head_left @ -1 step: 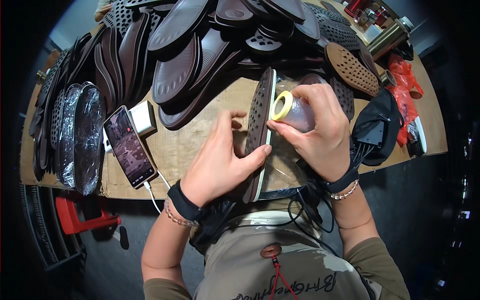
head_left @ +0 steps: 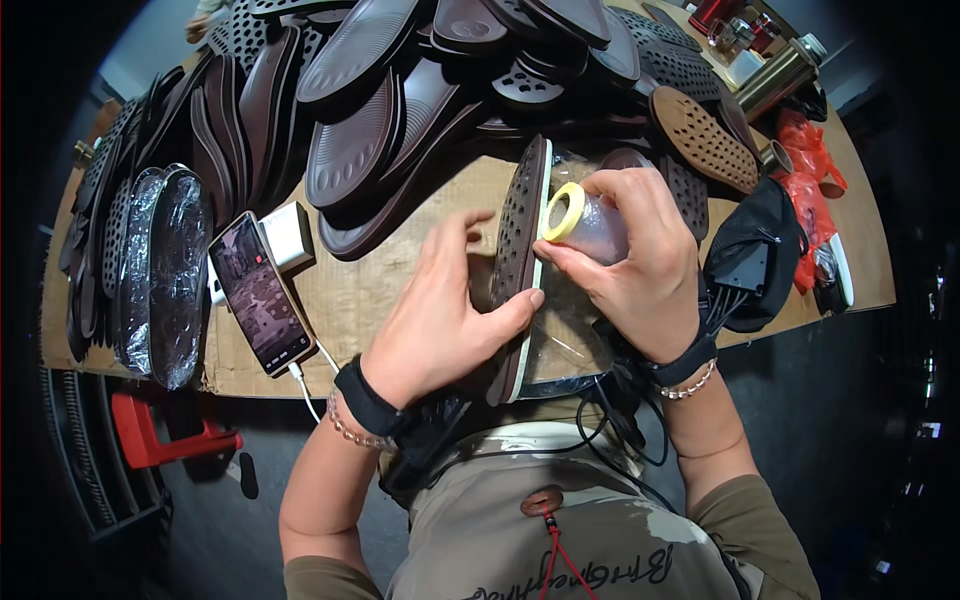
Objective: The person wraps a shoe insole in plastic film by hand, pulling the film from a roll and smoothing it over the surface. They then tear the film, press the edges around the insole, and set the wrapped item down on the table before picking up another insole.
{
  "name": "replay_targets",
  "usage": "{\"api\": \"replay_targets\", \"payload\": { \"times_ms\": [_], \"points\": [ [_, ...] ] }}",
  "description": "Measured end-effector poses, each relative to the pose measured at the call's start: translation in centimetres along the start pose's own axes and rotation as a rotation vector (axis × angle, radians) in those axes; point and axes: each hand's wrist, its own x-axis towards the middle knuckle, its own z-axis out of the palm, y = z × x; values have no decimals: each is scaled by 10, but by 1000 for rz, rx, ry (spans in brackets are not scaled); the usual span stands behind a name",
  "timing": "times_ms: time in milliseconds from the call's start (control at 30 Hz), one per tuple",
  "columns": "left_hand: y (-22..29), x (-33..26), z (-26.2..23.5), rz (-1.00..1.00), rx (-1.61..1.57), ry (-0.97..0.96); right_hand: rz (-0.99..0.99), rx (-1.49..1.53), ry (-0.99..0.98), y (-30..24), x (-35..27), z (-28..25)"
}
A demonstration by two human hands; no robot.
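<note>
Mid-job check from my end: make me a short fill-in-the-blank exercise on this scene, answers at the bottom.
1. The right hand grips a roll of clear film whose end ring is ____ in colour.
2. On the left hand, the ____ touches the pale edge of the dark perforated sole.
3. The phone is to the ____ of both hands.
4. The white cable is plugged into the ____.

Missing words: yellow; thumb; left; phone
</note>
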Motion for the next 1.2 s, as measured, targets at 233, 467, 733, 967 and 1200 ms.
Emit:
{"api": "replay_targets", "payload": {
  "times_ms": [233, 467, 733, 967, 1200],
  "points": [
    [9, 23, -8, -66, -193, -141, 30, 44, -2, 2, 2, 1],
    [7, 33, -3, -96, -99, -111, 27, 34, -25, 8, 3, 0],
    [3, 32, 3, -33, -194, -31, 2, 57, -114, 7, 6, -3],
    [9, 25, -3, -32, -181, -116, -8, 207, -278, 18, 12, -15],
    [14, 12, 1, 9, -182, -36, -62, 277, -355, 24, 12, -20]
  ]
}}
